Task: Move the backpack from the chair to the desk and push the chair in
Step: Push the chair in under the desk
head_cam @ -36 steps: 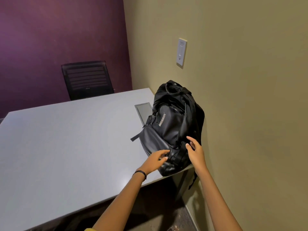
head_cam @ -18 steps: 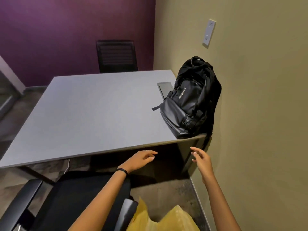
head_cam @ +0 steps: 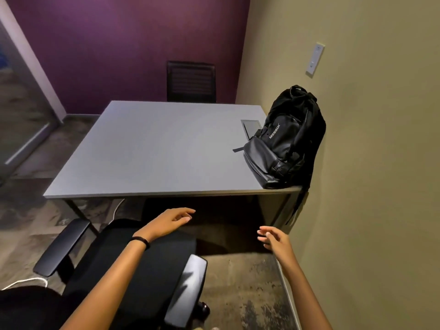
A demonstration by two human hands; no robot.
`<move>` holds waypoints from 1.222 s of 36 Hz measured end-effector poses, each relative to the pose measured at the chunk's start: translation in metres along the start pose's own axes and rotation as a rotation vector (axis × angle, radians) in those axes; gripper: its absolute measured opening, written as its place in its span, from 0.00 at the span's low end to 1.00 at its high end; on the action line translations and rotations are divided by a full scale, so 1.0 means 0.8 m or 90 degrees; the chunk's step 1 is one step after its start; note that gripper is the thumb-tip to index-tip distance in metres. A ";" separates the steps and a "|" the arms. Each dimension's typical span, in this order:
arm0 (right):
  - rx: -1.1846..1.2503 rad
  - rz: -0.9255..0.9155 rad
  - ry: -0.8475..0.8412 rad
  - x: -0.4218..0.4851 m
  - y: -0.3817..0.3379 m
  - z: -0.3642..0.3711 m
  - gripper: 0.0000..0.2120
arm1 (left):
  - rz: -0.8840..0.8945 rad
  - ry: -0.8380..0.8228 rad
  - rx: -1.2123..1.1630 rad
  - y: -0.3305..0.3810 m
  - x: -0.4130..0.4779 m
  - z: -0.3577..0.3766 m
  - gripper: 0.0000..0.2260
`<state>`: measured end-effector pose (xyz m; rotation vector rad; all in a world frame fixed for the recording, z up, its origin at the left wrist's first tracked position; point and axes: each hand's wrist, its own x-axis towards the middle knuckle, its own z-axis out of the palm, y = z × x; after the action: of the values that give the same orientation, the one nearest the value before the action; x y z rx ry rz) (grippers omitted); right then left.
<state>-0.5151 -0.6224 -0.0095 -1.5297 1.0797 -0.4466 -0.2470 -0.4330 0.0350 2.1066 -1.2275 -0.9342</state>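
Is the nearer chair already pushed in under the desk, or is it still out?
Still out. The chair stands short of the desk; its whole seat and both armrests show in front of the desk edge.

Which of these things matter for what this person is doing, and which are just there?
Part of the job: backpack, desk, near chair, left hand, right hand.

Just there: far chair, wall switch, desk's cable hatch.

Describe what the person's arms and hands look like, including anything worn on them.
Both forearms are bare, with no sleeves showing in view. The left hand has a thin black band around its wrist, like a hair tie or slim bracelet. The right hand and its wrist carry nothing: no watch, no rings that can be made out, no gloves.
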 end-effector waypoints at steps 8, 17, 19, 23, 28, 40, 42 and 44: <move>0.047 -0.003 -0.001 -0.090 0.011 0.057 0.13 | -0.086 -0.010 -0.039 -0.041 -0.111 -0.017 0.16; 0.072 -0.050 -0.080 -0.195 0.019 0.186 0.13 | -0.143 0.045 -0.011 -0.100 -0.243 -0.027 0.17; 0.078 -0.051 -0.099 -0.216 0.016 0.210 0.13 | -0.155 0.055 -0.008 -0.113 -0.271 -0.033 0.16; 0.070 -0.066 -0.150 -0.252 0.006 0.250 0.12 | -0.173 0.064 0.009 -0.141 -0.321 -0.045 0.16; 0.066 -0.089 -0.198 -0.283 -0.007 0.294 0.11 | -0.206 0.109 -0.006 -0.177 -0.375 -0.061 0.16; -0.061 -0.107 -0.244 -0.306 -0.019 0.397 0.11 | -0.278 0.217 0.200 -0.315 -0.427 -0.089 0.14; -0.082 -0.094 -0.234 -0.308 -0.019 0.416 0.11 | -0.254 0.278 0.196 -0.338 -0.430 -0.095 0.14; -0.106 -0.080 -0.228 -0.312 -0.016 0.434 0.11 | -0.230 0.314 0.205 -0.359 -0.433 -0.106 0.13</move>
<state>-0.3668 -0.2211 -0.0237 -1.7515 0.7581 -0.1589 -0.1512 0.0119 -0.0156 2.6615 -0.7953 -0.3166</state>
